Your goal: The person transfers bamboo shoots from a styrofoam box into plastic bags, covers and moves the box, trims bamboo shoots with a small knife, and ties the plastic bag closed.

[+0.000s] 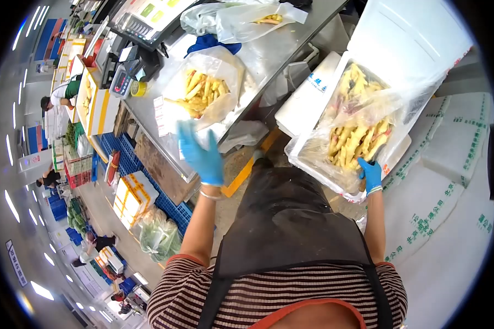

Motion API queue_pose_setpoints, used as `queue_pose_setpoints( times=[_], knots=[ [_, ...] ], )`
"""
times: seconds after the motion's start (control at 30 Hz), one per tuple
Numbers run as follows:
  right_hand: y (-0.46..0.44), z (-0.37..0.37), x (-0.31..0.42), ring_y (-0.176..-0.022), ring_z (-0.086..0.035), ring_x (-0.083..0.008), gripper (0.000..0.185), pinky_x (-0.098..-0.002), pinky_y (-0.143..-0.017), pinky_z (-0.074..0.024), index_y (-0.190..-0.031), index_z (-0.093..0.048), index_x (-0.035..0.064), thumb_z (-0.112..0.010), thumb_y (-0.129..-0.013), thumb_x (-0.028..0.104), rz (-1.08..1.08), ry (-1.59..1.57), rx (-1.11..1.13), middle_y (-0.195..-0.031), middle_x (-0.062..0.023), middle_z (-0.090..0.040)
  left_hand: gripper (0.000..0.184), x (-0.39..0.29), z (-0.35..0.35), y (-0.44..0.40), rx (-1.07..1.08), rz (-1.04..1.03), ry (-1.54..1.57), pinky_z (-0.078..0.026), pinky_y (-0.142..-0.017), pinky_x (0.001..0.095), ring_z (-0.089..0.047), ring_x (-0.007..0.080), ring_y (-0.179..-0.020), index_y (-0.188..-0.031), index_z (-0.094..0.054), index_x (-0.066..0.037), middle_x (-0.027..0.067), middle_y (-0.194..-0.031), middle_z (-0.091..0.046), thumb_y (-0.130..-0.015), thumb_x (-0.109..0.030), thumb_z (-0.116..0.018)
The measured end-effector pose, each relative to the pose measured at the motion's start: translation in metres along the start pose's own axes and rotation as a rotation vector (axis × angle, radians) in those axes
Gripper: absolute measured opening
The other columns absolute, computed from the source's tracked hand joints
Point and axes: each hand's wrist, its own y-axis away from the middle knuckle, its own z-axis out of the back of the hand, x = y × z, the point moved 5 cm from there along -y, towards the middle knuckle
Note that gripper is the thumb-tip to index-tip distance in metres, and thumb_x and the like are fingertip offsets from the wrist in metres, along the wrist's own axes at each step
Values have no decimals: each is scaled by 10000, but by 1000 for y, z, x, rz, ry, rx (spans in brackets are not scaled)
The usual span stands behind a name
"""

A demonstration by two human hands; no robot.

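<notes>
Left side: your left hand (202, 156), in a thin blue glove, is over the near edge of the grey metal bench (274, 46). Its grip is spread, thumb apart from the fingers, holding nothing visible. Nearest to it is a clear plastic bag (228, 60) lying open on the bench, with yellow chicken feet (203, 93) heaped inside.

Right side: your right hand (372, 176), gloved alike, is at the near right corner of the white foam box (326, 185). Its fingers are bent; whether the grip pinches film, rim or a foot, I cannot tell. Beside it, more yellow chicken feet (351, 145) lie in the box, within and partly under crumpled clear film (376, 101).

Handling, in my judgement: draw the loose film clear of the feet before closing your right grip, since it could snag or come up with them. Take feet around their thick parts, as wet skin may slip in thin gloves. Steady the box by its rim, not by the film. At the bench, hold the bag's mouth wide with your left grip and keep its heap inboard of the edge.
</notes>
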Motion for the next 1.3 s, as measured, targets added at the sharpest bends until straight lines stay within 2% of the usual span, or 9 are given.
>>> queue_pose_setpoints(
  times=[0.07,0.23,0.37,0.5,0.6,0.7,0.93,1.13,1.3],
  knots=[
    [18,-3,8,-479,-474,-108,351,-266,-405,-372,-1026,-632,14,-791,-767,189,64,42,-64,-726,-14,-585,534,49,0,-26,-219,265,-175,-431,-994,375,-550,313,-1180,-1329,-502,33,180,-1261,-582,-857,-135,-684],
    [73,-3,29,-632,-558,-93,392,-239,-484,-434,-1116,-585,10,-776,-796,132,323,-34,-300,-875,-26,-630,195,200,-112,-34,330,1127,1312,-503,-811,330,-625,201,-819,-977,-643,3,113,-877,-650,-887,-169,-626],
    [99,8,29,-666,-566,-93,368,-226,-536,-451,-1135,-589,4,-755,-821,97,482,-172,-402,-897,-28,-635,195,144,-30,-100,233,754,1418,-532,-751,358,-610,191,-696,-900,-629,-40,45,-753,-607,-966,-207,-553],
    [128,7,46,-696,-563,-92,265,-250,-603,-472,-1074,-632,-10,-725,-849,95,543,-244,-524,-894,-13,-633,198,152,-19,-91,247,825,1410,-502,-674,266,-561,119,-651,-932,-633,-34,20,-731,-573,-971,-211,-553],
    [141,2,69,-697,-554,-78,255,-248,-594,-445,-1069,-653,-2,-725,-854,115,589,-241,-561,-872,6,-633,431,155,-41,-50,570,722,1387,-447,-672,190,-410,45,-622,-1369,-515,-27,-68,-698,-319,-999,-231,-431],
    [165,-14,119,-652,-525,-67,231,-233,-595,-434,-1040,-655,7,-735,-837,83,650,-370,-558,-786,14,-598,487,150,-32,-30,610,676,1411,-275,-583,183,-259,40,-589,-1462,-362,-5,-81,-663,-245,-1019,-195,-431],
    [185,2,171,-583,-537,-93,114,-235,-561,-469,-965,-650,9,-679,-872,68,816,-496,-514,-685,-17,-589,479,163,-18,-24,535,760,1492,-386,-713,181,-407,50,-673,-1456,-399,-48,-59,-716,-437,-1020,-236,-466],
    [188,6,200,-656,-556,-106,200,-240,-615,-491,-1072,-609,12,-654,-894,90,943,-683,-494,-859,-36,-626,462,174,-20,-15,584,741,1493,-447,-748,211,-517,70,-740,-1441,-427,-57,-21,-745,-525,-1026,-256,-463],
    [89,-1,111,-804,-562,-216,225,-396,-834,-489,-1098,-580,13,-611,-896,109,767,-1265,-19,-911,-87,-601,456,192,-26,-4,680,704,1557,-487,-757,227,-543,69,-754,-1429,-436,-42,-11,-773,-549,-1029,-261,-454]
  ],
)
